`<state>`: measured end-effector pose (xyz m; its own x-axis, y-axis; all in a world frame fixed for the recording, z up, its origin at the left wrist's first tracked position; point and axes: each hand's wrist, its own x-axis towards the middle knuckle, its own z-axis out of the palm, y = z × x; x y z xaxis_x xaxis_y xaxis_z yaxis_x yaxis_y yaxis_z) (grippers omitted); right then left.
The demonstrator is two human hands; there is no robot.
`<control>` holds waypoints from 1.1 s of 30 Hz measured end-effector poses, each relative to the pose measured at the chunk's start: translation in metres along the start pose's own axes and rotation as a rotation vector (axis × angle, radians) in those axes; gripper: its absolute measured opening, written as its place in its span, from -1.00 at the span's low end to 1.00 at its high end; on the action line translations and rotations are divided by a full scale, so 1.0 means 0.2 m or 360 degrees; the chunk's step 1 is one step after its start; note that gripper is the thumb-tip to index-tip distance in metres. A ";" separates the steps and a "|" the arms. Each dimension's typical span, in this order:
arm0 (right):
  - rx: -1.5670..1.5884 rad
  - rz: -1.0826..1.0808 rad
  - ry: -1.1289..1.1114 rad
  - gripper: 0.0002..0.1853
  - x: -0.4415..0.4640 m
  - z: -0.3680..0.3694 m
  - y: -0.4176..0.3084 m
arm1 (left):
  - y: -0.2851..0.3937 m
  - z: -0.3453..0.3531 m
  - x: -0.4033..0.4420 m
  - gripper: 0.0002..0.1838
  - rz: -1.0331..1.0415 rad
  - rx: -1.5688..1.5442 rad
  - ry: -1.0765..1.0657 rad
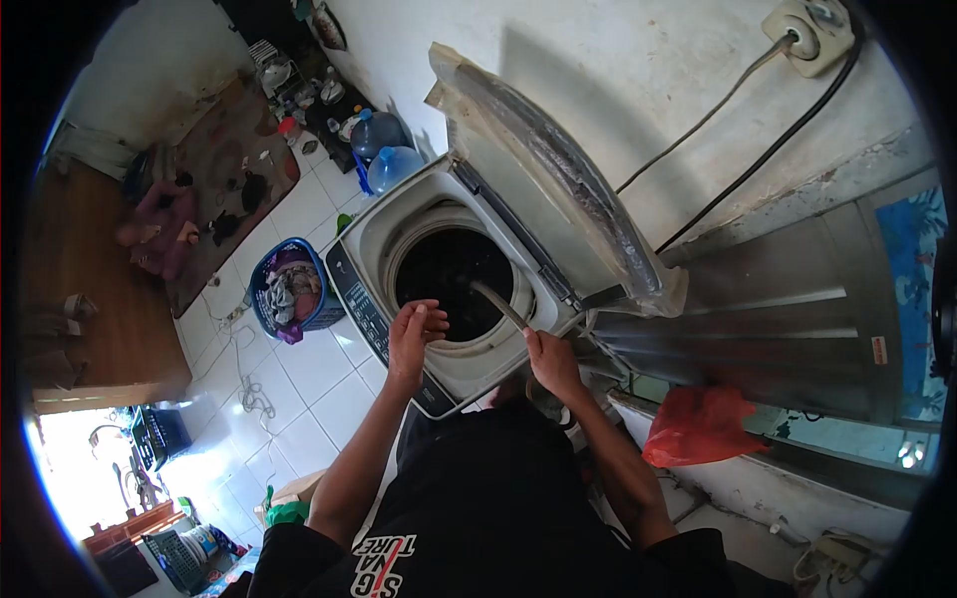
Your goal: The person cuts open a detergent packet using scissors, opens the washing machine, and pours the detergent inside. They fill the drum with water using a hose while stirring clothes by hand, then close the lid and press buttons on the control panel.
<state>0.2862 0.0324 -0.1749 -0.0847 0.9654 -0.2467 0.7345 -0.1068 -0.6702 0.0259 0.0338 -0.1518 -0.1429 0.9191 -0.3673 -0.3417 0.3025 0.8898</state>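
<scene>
A top-loading washing machine (344, 264) stands in front of me with its lid (538, 169) raised against the wall. Its round tub (449, 264) is dark inside, and I cannot make out what lies at the bottom. My right hand (550, 359) grips a grey hose (496, 301) at the machine's near right rim; the hose's far end points down into the tub. Over the near left edge of the opening hovers my left hand (414, 337), fingers loosely curved and apart, holding nothing. The control panel (361, 309) runs along the left side, just beyond that hand.
On the tiled floor to the left is a blue laundry basket (261, 289) with clothes. Blue water jugs (392, 167) stand behind the machine. A person (164, 229) is by a mat farther off. A red plastic bag (703, 424) hangs at right, below a wall socket (809, 38) with cables.
</scene>
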 end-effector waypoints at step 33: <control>0.0175 -0.0113 -0.0031 -0.46 0.00 0.01 -0.01 | 0.78 1.18 0.21 -0.17 0.0083 0.0520 0.0118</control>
<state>0.2828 0.0316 -0.1744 -0.1477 0.9668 -0.2088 0.6480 -0.0649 -0.7589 0.1863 0.1789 0.0366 -0.2239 0.9182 -0.3268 -0.0179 0.3314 0.9433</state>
